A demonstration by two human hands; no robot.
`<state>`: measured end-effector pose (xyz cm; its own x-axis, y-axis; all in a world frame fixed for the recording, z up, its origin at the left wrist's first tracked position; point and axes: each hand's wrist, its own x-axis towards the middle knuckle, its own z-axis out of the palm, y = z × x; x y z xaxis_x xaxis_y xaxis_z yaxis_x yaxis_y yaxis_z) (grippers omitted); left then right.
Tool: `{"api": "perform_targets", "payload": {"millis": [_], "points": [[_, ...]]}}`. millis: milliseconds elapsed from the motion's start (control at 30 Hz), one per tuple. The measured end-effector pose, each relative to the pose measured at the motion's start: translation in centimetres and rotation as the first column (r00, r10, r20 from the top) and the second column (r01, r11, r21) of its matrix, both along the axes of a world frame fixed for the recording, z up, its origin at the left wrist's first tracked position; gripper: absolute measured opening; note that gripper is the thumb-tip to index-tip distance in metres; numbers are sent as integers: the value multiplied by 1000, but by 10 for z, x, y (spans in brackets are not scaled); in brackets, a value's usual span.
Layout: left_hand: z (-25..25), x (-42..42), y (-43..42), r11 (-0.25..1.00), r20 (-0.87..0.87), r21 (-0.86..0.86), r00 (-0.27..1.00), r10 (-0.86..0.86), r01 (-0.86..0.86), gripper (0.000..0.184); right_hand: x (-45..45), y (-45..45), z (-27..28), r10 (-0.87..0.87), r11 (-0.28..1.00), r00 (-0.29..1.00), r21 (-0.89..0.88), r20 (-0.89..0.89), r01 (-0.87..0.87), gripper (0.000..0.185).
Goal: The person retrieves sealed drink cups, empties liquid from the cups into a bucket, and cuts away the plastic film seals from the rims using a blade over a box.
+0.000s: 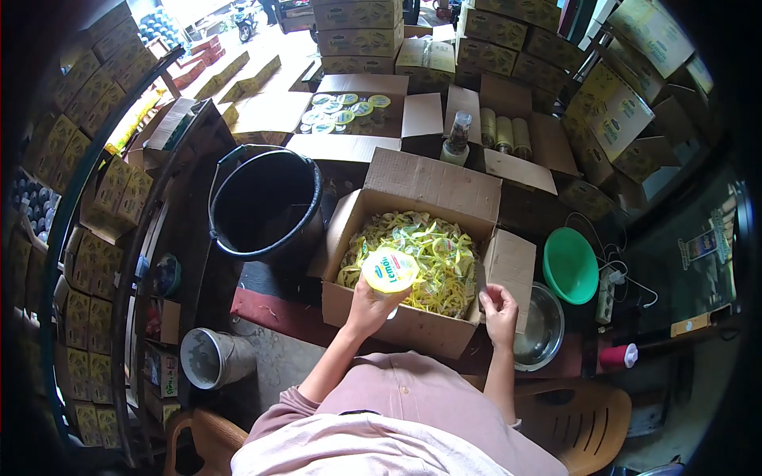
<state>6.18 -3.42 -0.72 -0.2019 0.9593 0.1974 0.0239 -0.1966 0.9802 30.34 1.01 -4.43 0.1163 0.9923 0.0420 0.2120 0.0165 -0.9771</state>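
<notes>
1. Lemon-labelled cup (390,270), its round printed lid turned up toward the camera, is held over the near left part of an open cardboard box (377,321).

2. Left arm: the forearm comes up from the lower left and slants inward, so that the left hand (370,308) sits above the box's near wall.

3. Left hand: closed around the cup's near, lower side, only as wide as the cup itself; most of the fingers are hidden beneath it.

4. Right arm: the forearm rises almost straight up the view, and the right hand (499,311) is bent inward at the box's near right corner, in front of the right flap (511,266).

5. Right hand: fingers curled, thumb and forefinger close together in a narrow pose. Whether they pinch something thin or merely meet the cardboard edge, I cannot tell.

6. Around them: a heap of yellow-green strips (440,258) fills the box beneath the cup. A steel bowl (538,333) lies just beside the right hand, and a black bucket (266,202) stands left of the box.
</notes>
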Motion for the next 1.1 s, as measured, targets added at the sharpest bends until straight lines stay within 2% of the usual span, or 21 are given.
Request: {"api": "perform_targets", "payload": {"millis": [133,200,267,367,400,467,567,667,733,833,933,1067,1100], "points": [[7,-8,14,994,-128,103,992,-6,19,44,-24,10,35,98,991,993,96,-65,-92,12],[15,-8,22,991,-96,130,995,2,10,51,-34,17,55,142,965,989,217,35,-147,11],[28,-8,28,983,-216,184,975,54,-13,55,-43,22,82,178,907,970,353,168,-228,11],[48,-4,31,985,-338,154,933,124,-75,57,-60,22,114,147,838,970,496,194,-226,11],[48,-4,33,984,-323,159,937,133,-85,57,-64,22,117,134,811,972,542,190,-218,10],[46,-4,35,979,-293,172,944,153,-106,58,-70,23,114,115,800,979,569,167,-191,9],[31,-3,40,980,-247,164,958,147,-108,49,-76,27,93,85,782,989,607,122,-142,11],[33,3,39,980,-232,167,961,151,-113,43,-89,13,85,-3,825,996,564,89,-48,14],[32,5,38,982,-249,158,958,143,-105,43,-93,11,82,-11,787,992,613,124,-68,16],[39,12,38,966,-136,194,971,198,-170,44,-95,8,90,6,745,986,658,164,-114,18],[39,2,39,973,-276,194,945,174,-123,48,-90,16,101,28,675,945,691,326,-259,18],[49,-6,33,983,-380,165,915,138,-80,63,-87,27,144,238,629,810,550,536,-549,22],[54,-8,31,988,-291,144,951,101,-61,66,-91,28,155,260,608,781,532,568,-589,23]]}}
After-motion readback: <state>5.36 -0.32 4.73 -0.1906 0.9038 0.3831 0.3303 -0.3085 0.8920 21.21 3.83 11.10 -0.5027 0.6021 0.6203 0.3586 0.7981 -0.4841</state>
